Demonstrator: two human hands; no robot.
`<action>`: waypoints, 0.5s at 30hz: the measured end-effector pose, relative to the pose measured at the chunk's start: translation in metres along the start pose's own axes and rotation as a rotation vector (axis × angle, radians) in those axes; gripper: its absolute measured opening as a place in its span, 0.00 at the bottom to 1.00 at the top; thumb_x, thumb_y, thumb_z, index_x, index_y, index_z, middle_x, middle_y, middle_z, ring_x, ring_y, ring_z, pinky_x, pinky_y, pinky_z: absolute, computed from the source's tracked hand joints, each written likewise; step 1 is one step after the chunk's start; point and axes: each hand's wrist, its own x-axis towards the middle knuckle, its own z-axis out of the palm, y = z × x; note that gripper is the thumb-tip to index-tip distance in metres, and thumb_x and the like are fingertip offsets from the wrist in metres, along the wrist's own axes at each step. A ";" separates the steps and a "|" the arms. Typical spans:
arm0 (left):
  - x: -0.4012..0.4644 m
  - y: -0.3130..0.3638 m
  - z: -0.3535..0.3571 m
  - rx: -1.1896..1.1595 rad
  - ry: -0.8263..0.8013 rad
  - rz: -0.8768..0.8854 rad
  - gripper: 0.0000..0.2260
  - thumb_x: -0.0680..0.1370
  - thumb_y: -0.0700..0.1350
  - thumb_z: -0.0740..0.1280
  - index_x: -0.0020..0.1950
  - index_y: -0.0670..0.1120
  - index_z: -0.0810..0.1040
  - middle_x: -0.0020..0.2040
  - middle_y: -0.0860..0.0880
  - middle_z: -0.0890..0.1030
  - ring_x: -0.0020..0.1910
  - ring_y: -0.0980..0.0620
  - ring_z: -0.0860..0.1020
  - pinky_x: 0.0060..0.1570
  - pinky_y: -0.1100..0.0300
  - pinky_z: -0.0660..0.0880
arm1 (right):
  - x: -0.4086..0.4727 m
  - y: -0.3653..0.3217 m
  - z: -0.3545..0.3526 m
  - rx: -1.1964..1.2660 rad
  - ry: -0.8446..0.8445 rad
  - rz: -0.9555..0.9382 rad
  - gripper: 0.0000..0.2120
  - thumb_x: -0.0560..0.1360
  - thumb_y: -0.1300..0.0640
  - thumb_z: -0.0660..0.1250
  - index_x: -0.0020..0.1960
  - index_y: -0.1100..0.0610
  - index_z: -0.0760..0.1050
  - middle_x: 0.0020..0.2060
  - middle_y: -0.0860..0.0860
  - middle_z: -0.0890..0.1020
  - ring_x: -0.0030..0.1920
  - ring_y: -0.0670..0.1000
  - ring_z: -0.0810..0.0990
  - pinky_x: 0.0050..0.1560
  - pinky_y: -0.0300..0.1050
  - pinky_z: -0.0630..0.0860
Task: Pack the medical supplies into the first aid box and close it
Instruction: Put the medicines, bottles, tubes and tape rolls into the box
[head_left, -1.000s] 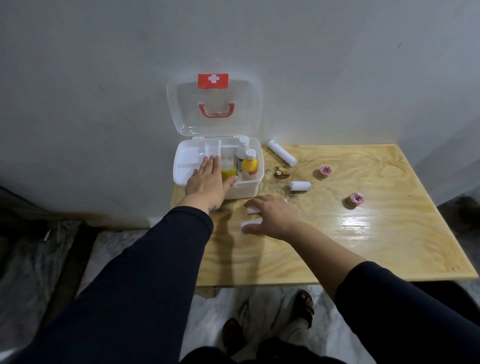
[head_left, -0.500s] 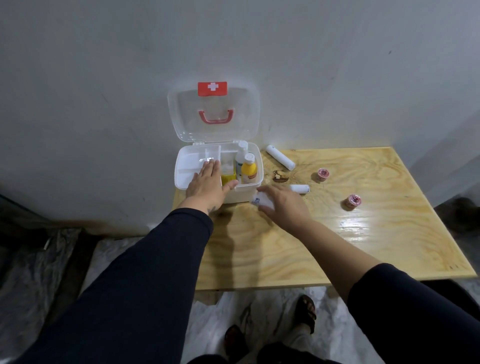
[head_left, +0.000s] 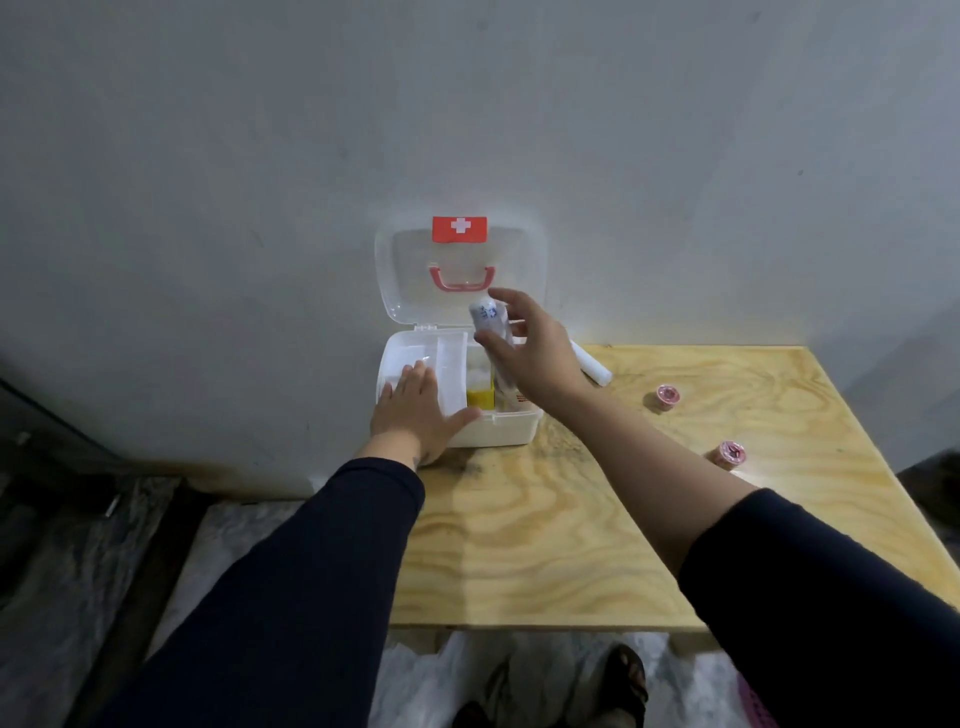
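While the left hand (head_left: 415, 410) lies flat on the front left corner of the first aid box (head_left: 498, 436), fingers stretched out together over the near rim and the thumb splayed to the right along the front wall, the right hand (head_left: 535, 358) hangs above the box's right half. Its thumb and fingers pinch a small white roll (head_left: 488, 322) with blue print, held tilted in the air over the open compartments and touching nothing else.

The box stands at the back left corner of the wooden table (head_left: 571, 545), against the grey wall (head_left: 260, 156). Its clear lid (head_left: 410, 270) stands upright, leaning on the wall, with a red cross label (head_left: 460, 229) at the top and a pink handle (head_left: 461, 278) under it. Inside, a yellow item (head_left: 480, 397) sits in a middle compartment; the right hand hides most of what is in the right part.

A white tube (head_left: 592, 366) lies on the table just right of the box, near the back edge, partly behind the right wrist. Two pink tape rolls are further right, well apart from the box: one (head_left: 668, 395) nearer the back edge, the other (head_left: 732, 453) close to the right edge.
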 end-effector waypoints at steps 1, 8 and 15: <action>0.000 -0.001 0.001 -0.002 -0.001 0.002 0.42 0.77 0.69 0.48 0.79 0.41 0.42 0.80 0.46 0.43 0.79 0.49 0.42 0.77 0.49 0.44 | 0.004 -0.001 0.007 0.017 -0.006 -0.007 0.23 0.75 0.54 0.68 0.68 0.50 0.68 0.62 0.52 0.78 0.60 0.54 0.77 0.59 0.53 0.77; -0.002 0.002 0.001 0.003 -0.004 -0.023 0.43 0.76 0.70 0.46 0.79 0.42 0.41 0.80 0.46 0.42 0.79 0.50 0.41 0.77 0.51 0.43 | 0.006 0.029 0.047 -0.094 -0.106 0.036 0.22 0.78 0.57 0.63 0.71 0.53 0.65 0.68 0.51 0.73 0.65 0.52 0.73 0.59 0.41 0.68; -0.002 0.003 0.000 -0.014 0.002 -0.021 0.42 0.76 0.69 0.47 0.79 0.42 0.41 0.80 0.47 0.40 0.79 0.51 0.40 0.77 0.53 0.41 | 0.007 0.041 0.056 -0.232 -0.194 0.140 0.23 0.75 0.62 0.65 0.70 0.54 0.67 0.68 0.56 0.71 0.64 0.56 0.73 0.60 0.46 0.71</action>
